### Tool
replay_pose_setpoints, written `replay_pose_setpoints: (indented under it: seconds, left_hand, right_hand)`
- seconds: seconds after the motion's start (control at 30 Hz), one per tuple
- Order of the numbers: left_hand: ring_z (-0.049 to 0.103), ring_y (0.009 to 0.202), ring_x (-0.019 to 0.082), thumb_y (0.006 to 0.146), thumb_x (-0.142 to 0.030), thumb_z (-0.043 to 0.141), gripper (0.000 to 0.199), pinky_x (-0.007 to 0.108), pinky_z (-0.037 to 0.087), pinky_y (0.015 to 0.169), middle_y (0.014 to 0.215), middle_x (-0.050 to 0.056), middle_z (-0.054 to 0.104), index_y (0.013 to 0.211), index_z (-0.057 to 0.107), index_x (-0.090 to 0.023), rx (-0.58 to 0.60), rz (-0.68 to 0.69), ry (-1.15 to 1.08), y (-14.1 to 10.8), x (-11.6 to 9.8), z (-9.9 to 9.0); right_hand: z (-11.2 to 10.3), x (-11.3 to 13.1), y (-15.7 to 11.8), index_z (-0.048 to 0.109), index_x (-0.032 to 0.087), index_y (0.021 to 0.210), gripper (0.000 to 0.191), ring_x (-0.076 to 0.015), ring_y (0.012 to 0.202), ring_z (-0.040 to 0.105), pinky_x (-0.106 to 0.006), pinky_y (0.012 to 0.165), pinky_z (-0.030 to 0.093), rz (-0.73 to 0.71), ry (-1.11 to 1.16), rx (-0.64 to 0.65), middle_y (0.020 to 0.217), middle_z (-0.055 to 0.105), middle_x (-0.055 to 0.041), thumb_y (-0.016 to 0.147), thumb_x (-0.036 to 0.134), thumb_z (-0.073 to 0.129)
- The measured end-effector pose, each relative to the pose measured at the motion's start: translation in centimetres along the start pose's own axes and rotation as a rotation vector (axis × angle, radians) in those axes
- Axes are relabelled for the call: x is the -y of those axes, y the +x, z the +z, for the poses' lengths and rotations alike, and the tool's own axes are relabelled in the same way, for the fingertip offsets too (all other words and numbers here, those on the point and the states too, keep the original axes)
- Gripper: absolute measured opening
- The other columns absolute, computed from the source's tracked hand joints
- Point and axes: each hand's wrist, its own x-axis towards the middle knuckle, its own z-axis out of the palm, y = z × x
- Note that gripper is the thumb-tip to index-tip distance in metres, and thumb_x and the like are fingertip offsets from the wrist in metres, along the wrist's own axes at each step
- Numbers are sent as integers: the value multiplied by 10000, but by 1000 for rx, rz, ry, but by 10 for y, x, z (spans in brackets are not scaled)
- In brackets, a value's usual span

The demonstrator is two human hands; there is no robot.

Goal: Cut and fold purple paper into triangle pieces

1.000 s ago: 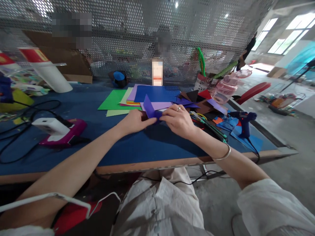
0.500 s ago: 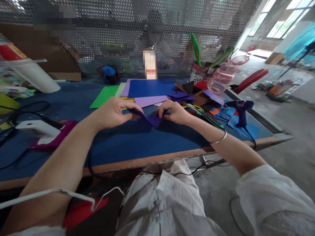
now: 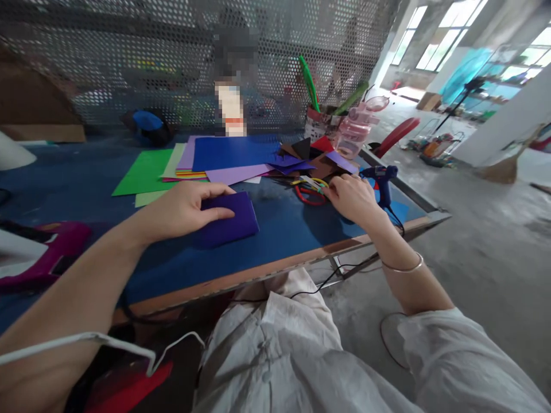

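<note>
My left hand [image 3: 189, 209] holds a folded piece of purple paper [image 3: 241, 215] by its left side, the thumb on top and the fingers behind it. The paper is close to the blue tabletop, near its front edge. My right hand [image 3: 350, 198] is apart from the paper, bent down over the tools at the right, its fingers curled. Beside its fingertips are red handle loops [image 3: 307, 198], a yellow handle [image 3: 301, 182] and a small teal-green piece [image 3: 321, 189]. What lies under the right fingers is hidden.
Behind the hands lie stacked coloured sheets, with a blue sheet [image 3: 232, 154] on top and a green one [image 3: 142, 172] at the left. Dark paper scraps [image 3: 301, 152], a pink bottle [image 3: 353, 132] and a blue glue gun [image 3: 381, 175] are at the right. A perforated metal screen [image 3: 185, 69] stands behind.
Both hands held the purple paper; the right hand has let go and moved right to the tools. The paper is now folded flat in my left hand. The view has turned right.
</note>
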Motion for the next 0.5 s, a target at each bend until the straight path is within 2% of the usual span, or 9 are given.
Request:
replay_pose_setpoints:
  seconds: [0.1,0.17,0.23,0.33,0.4,0.5]
  left_hand:
    - [717,874,239,814,-593,682,449,361,599,833,975,33,799,1060,796,-233,22,6,-52,6,2,7]
    - [715,873,238,802,-623,690,474,363,601,842,962,33,790,1050,787,-231,41,17,-65,10,6,9]
    - [712,864,232,800,-651,693,496,363,605,842,949,36,782,1050,776,-231,71,17,-84,12,11,9]
    - [714,863,230,795,-703,695,546,366,618,810,974,43,776,1065,768,-235,104,-12,-125,13,16,8]
    - [719,880,234,787,-729,696,575,381,629,808,1004,47,775,1069,767,-233,104,-27,-136,12,16,9]
    - [723,886,237,774,-744,703,587,400,638,811,1009,47,774,1059,763,-233,106,-26,-149,11,11,12]
  right_hand:
    - [11,-9,-6,705,112,1182,436,-330,1085,679,-378,842,454,16,-36,110,1177,738,-208,1068,465,477]
    - [13,-12,-12,690,116,1202,425,-325,1058,687,-361,796,453,20,4,80,1191,723,-202,1065,463,486]
    - [13,-12,-22,676,122,1218,404,-318,1022,689,-348,738,442,17,81,-4,1192,706,-195,1063,443,485]
    - [7,-8,-47,645,152,1289,387,-286,966,687,-327,671,420,-79,228,-94,1216,683,-165,1060,424,494]
    - [4,1,-69,643,191,1313,373,-261,949,686,-307,638,395,-173,280,-68,1217,677,-130,1058,433,520]
    - [0,16,-98,682,210,1247,335,-233,881,680,-295,574,302,-225,248,19,1134,674,-94,1054,454,556]
